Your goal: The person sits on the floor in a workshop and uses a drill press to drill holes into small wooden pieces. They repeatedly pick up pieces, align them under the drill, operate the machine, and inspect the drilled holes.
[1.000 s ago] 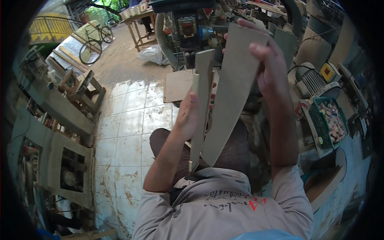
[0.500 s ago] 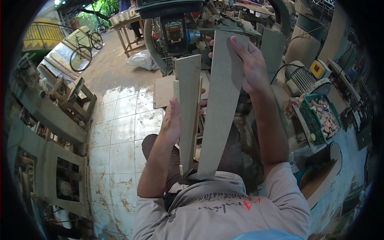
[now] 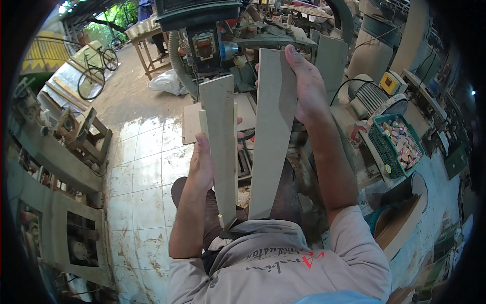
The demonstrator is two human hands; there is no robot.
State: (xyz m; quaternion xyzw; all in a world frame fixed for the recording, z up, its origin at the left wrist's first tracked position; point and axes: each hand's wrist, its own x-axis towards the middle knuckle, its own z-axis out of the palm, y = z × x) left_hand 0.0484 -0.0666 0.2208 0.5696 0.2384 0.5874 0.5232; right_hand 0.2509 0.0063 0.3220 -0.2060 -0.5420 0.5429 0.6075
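The left hand (image 3: 201,164) gripped a pale board (image 3: 221,131) edged with thin strips while the right hand (image 3: 310,91) clasped a plain tapered board (image 3: 272,137) near its top, the pair upended side by side, slightly apart, before a dark machine (image 3: 198,19).

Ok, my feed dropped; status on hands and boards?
Left hand gripping strip-edged board; right hand gripping plain tapered board. Boards apart. Black machine stands beyond them.

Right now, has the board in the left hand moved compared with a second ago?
Yes, left: the top of the board in the left hand now lies mostly left of the blue cylinder; earlier it was centred beneath it.
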